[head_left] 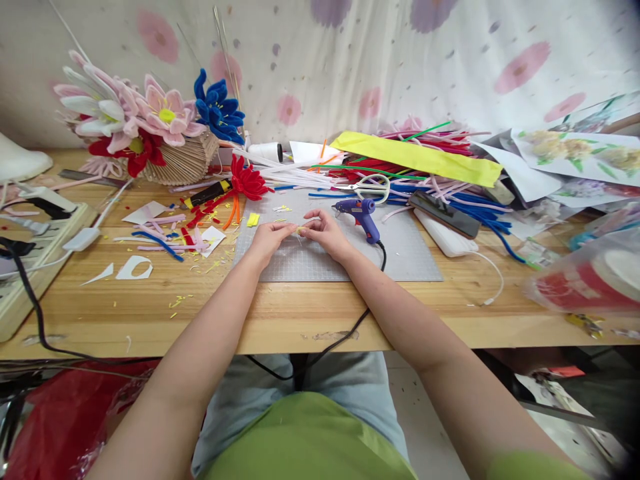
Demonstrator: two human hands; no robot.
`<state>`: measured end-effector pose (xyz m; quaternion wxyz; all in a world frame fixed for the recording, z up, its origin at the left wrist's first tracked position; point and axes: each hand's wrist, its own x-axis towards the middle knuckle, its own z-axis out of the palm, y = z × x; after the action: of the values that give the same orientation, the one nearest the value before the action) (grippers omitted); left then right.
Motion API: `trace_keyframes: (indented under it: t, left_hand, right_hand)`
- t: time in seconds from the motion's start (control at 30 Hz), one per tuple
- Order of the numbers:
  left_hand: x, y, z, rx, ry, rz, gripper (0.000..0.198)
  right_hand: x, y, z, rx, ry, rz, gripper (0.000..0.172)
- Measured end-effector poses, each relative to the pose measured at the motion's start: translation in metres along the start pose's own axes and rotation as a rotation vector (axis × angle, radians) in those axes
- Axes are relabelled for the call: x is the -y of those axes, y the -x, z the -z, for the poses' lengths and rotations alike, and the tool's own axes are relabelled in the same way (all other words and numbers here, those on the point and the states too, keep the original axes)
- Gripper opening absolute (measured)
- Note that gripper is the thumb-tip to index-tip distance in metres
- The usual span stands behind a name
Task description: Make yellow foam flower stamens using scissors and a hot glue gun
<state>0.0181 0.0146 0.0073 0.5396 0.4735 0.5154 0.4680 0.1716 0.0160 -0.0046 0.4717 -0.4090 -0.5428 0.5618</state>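
Over the grey cutting mat [400, 260], my left hand [271, 241] and my right hand [326, 235] meet with fingertips pinched together. Between them is a small yellow piece [300, 231], mostly hidden by the fingers; its exact kind does not show. A purple hot glue gun [365, 217] lies on the mat just right of my right hand, its black cord running down over the table edge. Short yellow strips [253, 219] rest on the mat beyond my left hand. White-handled scissors [374, 189] lie behind the glue gun.
A red pipe-cleaner flower [246, 179] and a yellow-black utility knife [207, 194] lie back left, near a basket [185, 160] of fuzzy flowers. Pipe cleaners [295, 175] and yellow paper [415, 157] are heaped behind. A phone [444, 215] sits right, a power strip [45, 267] far left.
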Motion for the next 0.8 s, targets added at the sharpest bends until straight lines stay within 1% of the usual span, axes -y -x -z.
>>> trace_keyframes:
  t: [0.07, 0.23, 0.3, 0.67, 0.8]
  left_hand:
    - [0.0001, 0.0014, -0.0013, -0.012, -0.015, -0.008, 0.033]
    - [0.0021, 0.0008, -0.004, -0.112, -0.016, 0.006, 0.032]
    - [0.0026, 0.0001, -0.0044, -0.136, -0.006, 0.012, 0.031]
    - [0.0039, -0.0039, -0.0028, -0.171, 0.08, 0.039, 0.022]
    - [0.0062, -0.0054, -0.0018, -0.164, 0.099, 0.031, 0.021]
  right_hand:
    - [-0.0003, -0.0003, -0.0002, -0.007, 0.014, -0.007, 0.049]
    - [-0.0025, -0.0014, 0.0003, 0.006, 0.032, -0.003, 0.05]
    - [-0.0028, -0.0013, 0.0004, 0.008, 0.031, 0.003, 0.05]
    - [-0.0005, -0.0005, 0.0006, 0.026, -0.03, 0.008, 0.047]
    - [0.0001, -0.0007, -0.0017, 0.028, -0.027, 0.026, 0.048]
